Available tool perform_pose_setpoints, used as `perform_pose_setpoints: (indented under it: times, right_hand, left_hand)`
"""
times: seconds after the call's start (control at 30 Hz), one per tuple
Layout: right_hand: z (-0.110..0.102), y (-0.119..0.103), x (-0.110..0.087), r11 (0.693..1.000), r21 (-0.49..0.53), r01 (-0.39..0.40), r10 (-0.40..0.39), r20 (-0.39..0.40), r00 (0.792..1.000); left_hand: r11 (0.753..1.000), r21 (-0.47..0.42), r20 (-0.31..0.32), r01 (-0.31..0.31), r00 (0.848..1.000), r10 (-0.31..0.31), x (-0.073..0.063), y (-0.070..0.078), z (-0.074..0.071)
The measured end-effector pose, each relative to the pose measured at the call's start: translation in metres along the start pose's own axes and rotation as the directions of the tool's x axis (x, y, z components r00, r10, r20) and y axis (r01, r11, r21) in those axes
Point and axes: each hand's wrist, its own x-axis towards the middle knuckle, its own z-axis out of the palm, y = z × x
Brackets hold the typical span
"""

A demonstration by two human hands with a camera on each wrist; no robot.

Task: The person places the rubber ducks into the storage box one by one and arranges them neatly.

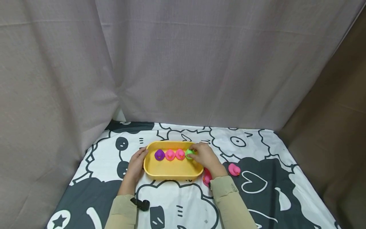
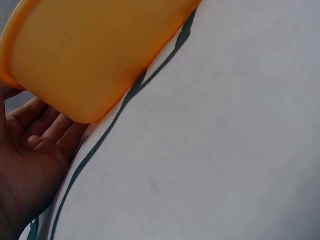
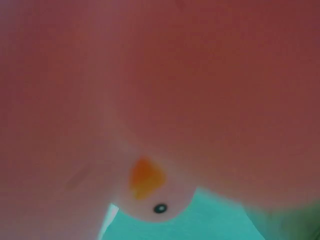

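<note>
My left hand (image 1: 136, 165) holds the left end of a yellow tray (image 1: 172, 171). In the left wrist view its thumb is by the rim, and its fingertips are hidden behind the tray (image 2: 95, 60). Inside the tray a purple toy duck (image 1: 159, 155), a pink duck (image 1: 170, 155) and another pink duck (image 1: 180, 154) sit in a row. At the row's right end my right hand (image 1: 205, 156) pinches a green duck (image 1: 189, 154), partly covered by the fingers. A blurred pink duck (image 3: 152, 212) with an orange beak fills much of the right wrist view.
A darker pink duck (image 1: 207, 178) lies just outside the tray, partly under my right wrist. Farther right, another pink duck (image 1: 234, 169) rests on the black-and-white patterned cloth (image 1: 177, 198). Grey curtains (image 1: 183, 70) hang behind the table and at its sides.
</note>
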Motion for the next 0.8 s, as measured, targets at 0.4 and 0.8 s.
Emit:
perform_pose_setpoints:
  times: [0.4, 0.8]
  right_hand:
    - [0.001, 0.003, 0.0, 0.999, 0.006, 0.036, -0.036, -0.023, 0.999]
    - [0.002, 0.012, -0.002, 0.981, 0.19, 0.035, -0.027, -0.045, 0.999]
  left_hand:
    - [1.0, -0.019, 0.007, 0.006, 1.0, -0.006, -0.001, 0.0, -0.001]
    - [1.0, -0.016, 0.002, 0.017, 1.0, -0.017, 0.0, 0.001, 0.0]
